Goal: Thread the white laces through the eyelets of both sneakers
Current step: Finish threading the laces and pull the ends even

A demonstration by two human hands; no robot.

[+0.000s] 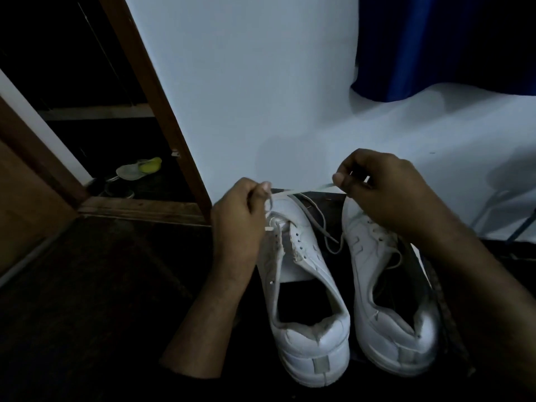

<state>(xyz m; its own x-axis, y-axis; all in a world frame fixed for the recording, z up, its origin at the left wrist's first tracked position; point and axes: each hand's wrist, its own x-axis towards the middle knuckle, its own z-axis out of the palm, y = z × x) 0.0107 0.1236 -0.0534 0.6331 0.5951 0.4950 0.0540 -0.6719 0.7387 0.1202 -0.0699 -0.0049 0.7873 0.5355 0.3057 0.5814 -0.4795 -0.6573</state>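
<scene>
- Head view: your left hand (pixel 236 216) has its grip pinched on one end of the white lace (pixel 307 190), just above the left sneaker (pixel 301 274) and its toe-end eyelets.
- Your right hand (pixel 385 192) pinches the other end; the lace runs taut, crosswise between the grips.
- The eyelets lie below and nearer your left grip, so that hand is likely better placed to thread next.
- The right sneaker (pixel 388 314) sits under your right wrist, with a loose lace beside it.

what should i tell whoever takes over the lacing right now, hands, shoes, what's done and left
Left hand pinches one end of the white lace above the left sneaker; right hand pinches the other end.
Both sneakers stand side by side, toes away; the right sneaker is partly under the right hand.
Done: lace through the left sneaker's front eyelets only.
Left: its remaining eyelets; the right sneaker's lacing looks loose and unfinished.
</scene>
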